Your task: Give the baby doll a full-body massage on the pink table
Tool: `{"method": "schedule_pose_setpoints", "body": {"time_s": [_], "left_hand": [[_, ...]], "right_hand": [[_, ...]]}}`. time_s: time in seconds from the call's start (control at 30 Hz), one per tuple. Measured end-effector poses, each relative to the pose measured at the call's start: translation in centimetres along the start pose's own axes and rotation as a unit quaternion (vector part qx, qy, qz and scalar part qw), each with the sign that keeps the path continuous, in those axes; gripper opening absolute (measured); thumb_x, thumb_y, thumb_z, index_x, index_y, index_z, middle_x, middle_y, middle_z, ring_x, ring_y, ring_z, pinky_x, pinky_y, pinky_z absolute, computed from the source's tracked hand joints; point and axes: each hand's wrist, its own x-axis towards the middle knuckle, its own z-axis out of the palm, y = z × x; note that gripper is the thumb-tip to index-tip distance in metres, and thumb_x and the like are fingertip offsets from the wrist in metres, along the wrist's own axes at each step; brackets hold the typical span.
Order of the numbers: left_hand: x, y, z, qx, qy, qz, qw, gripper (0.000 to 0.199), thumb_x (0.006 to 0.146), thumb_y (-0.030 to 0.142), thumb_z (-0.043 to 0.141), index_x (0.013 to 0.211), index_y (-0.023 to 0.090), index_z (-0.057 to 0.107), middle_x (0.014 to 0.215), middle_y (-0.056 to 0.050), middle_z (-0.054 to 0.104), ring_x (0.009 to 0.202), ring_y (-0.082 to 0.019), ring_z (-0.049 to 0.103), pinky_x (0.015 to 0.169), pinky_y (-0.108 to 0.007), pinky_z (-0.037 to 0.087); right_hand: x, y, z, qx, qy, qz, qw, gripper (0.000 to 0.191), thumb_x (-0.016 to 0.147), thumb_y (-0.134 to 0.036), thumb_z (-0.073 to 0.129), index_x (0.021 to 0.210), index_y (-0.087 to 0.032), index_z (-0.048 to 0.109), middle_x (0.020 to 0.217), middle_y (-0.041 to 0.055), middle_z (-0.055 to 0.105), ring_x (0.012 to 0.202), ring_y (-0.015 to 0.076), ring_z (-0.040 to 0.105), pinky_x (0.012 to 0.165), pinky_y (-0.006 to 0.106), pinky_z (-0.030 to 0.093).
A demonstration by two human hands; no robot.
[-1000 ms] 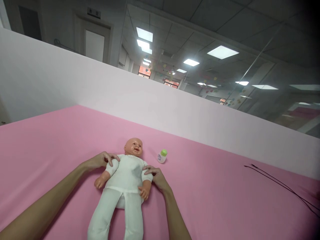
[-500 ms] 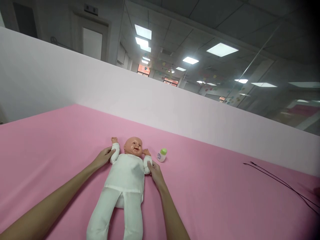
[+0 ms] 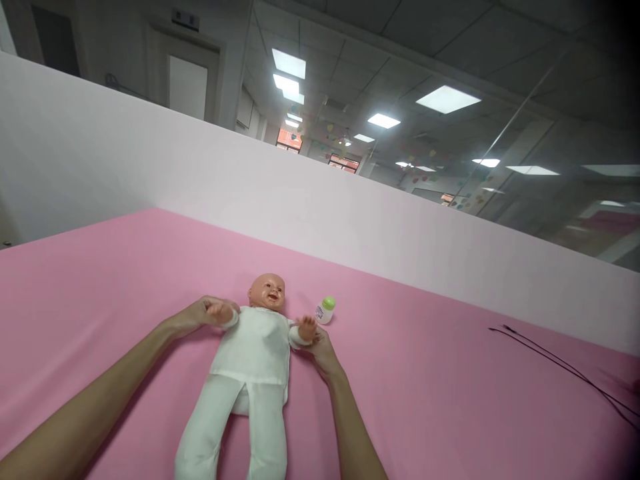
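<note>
A baby doll (image 3: 253, 347) in white cloth lies on its back on the pink surface (image 3: 425, 387), its head toward the far wall. Both of its arms are bent, with the hands raised toward me. My left hand (image 3: 194, 316) is closed around the doll's arm on the left, and its fingers are partly hidden behind that arm. On the other side, my right hand (image 3: 324, 352) grips the doll's other arm from behind, its fingertips mostly covered. A small bottle with a green cap (image 3: 325, 311) stands just beyond my right hand, not held.
A white wall panel (image 3: 325, 213) borders the far edge of the pink surface. Thin black cables (image 3: 555, 360) lie at the right. Beyond the wall are a door (image 3: 187, 87) and ceiling lights.
The doll's arms have swung from pointing up beside its head to bending outward and toward me. My hands moved apart slightly with them, while the doll's body stayed in place.
</note>
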Motion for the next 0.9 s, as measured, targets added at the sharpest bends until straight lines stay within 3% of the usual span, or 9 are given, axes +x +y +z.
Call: {"method": "schedule_pose_setpoints", "body": {"time_s": [0.1, 0.2, 0.27, 0.37, 0.5, 0.6, 0.7, 0.8, 0.9], "left_hand": [[0.0, 0.2, -0.1, 0.056, -0.087, 0.007, 0.995, 0.018, 0.068, 0.034, 0.089, 0.078, 0.021, 0.084, 0.123, -0.015, 0.072, 0.118, -0.034, 0.065, 0.093, -0.038, 0.053], [0.0, -0.1, -0.1, 0.054, -0.084, 0.018, 0.995, 0.016, 0.069, 0.035, 0.089, 0.077, 0.022, 0.084, 0.121, -0.013, 0.073, 0.117, -0.034, 0.066, 0.092, -0.038, 0.054], [-0.1, -0.3, 0.0, 0.021, -0.034, 0.024, 0.999, 0.025, 0.069, 0.038, 0.091, 0.086, 0.021, 0.084, 0.121, -0.014, 0.074, 0.116, -0.034, 0.067, 0.095, -0.040, 0.055], [0.0, -0.4, 0.4, -0.043, 0.092, 0.030, 0.994, 0.063, 0.066, 0.039, 0.096, 0.122, 0.020, 0.075, 0.124, -0.014, 0.073, 0.115, -0.033, 0.068, 0.096, -0.039, 0.056], [0.8, -0.8, 0.6, -0.116, 0.247, 0.046, 0.961, 0.104, 0.073, 0.047, 0.090, 0.159, 0.022, 0.036, 0.130, -0.014, 0.070, 0.116, -0.029, 0.067, 0.095, -0.039, 0.057], [1.3, -1.7, 0.3, -0.082, 0.372, 0.036, 0.924, 0.107, 0.077, 0.052, 0.082, 0.162, 0.022, 0.024, 0.137, -0.015, 0.063, 0.124, -0.030, 0.062, 0.102, -0.041, 0.055], [1.0, -2.3, -0.2, -0.007, 0.470, 0.011, 0.883, 0.108, 0.081, 0.051, 0.078, 0.164, 0.025, 0.015, 0.153, -0.015, 0.047, 0.139, -0.030, 0.051, 0.111, -0.042, 0.049], [0.3, -2.3, -0.6, 0.100, 0.500, -0.028, 0.860, 0.103, 0.086, 0.052, 0.072, 0.166, 0.023, 0.014, 0.146, -0.015, 0.051, 0.135, -0.032, 0.053, 0.110, -0.046, 0.048], [-0.2, -2.1, -0.7, 0.239, 0.486, -0.042, 0.840, 0.092, 0.090, 0.051, 0.061, 0.164, 0.014, 0.021, 0.125, -0.015, 0.062, 0.122, -0.034, 0.059, 0.104, -0.049, 0.050]], "right_hand": [[-0.3, -0.2, 0.0, -0.057, -0.069, -0.024, 0.996, 0.016, 0.072, -0.034, 0.089, 0.077, -0.022, 0.080, 0.117, 0.0104, 0.079, 0.116, 0.0305, 0.069, 0.102, 0.044, 0.052], [-0.4, -0.3, 0.1, -0.072, -0.094, -0.026, 0.993, 0.012, 0.073, -0.032, 0.088, 0.077, -0.023, 0.080, 0.116, 0.0099, 0.079, 0.116, 0.0299, 0.070, 0.101, 0.043, 0.053], [-0.4, -0.4, 0.2, -0.054, -0.059, -0.028, 0.996, 0.015, 0.070, -0.031, 0.090, 0.078, -0.023, 0.080, 0.113, 0.0090, 0.080, 0.115, 0.0294, 0.070, 0.101, 0.043, 0.053], [-0.3, -0.7, -0.1, -0.013, 0.028, -0.036, 0.999, 0.025, 0.066, -0.032, 0.092, 0.087, -0.023, 0.080, 0.107, 0.0071, 0.080, 0.107, 0.0270, 0.071, 0.098, 0.039, 0.055], [-0.2, -1.3, -0.7, 0.085, 0.132, -0.042, 0.987, 0.061, 0.059, -0.032, 0.097, 0.115, -0.025, 0.075, 0.106, 0.0043, 0.079, 0.099, 0.0240, 0.072, 0.088, 0.035, 0.058], [0.0, -1.5, -1.4, 0.128, 0.202, -0.037, 0.970, 0.068, 0.064, -0.047, 0.092, 0.124, -0.025, 0.068, 0.103, 0.0042, 0.078, 0.088, 0.0224, 0.072, 0.070, 0.030, 0.058], [0.3, -1.2, -2.7, 0.120, 0.314, 0.001, 0.942, 0.064, 0.067, -0.061, 0.083, 0.115, -0.023, 0.067, 0.092, 0.0029, 0.076, 0.075, 0.0207, 0.069, 0.054, 0.026, 0.050], [0.1, -0.4, -4.2, -0.010, 0.391, 0.030, 0.920, 0.054, 0.070, -0.062, 0.074, 0.105, -0.021, 0.066, 0.079, 0.0007, 0.072, 0.066, 0.0193, 0.065, 0.050, 0.025, 0.046], [-0.3, 0.2, -5.2, -0.160, 0.407, 0.043, 0.898, 0.050, 0.076, -0.063, 0.065, 0.100, -0.019, 0.068, 0.074, 0.0019, 0.070, 0.063, 0.0209, 0.064, 0.051, 0.029, 0.047]]}}
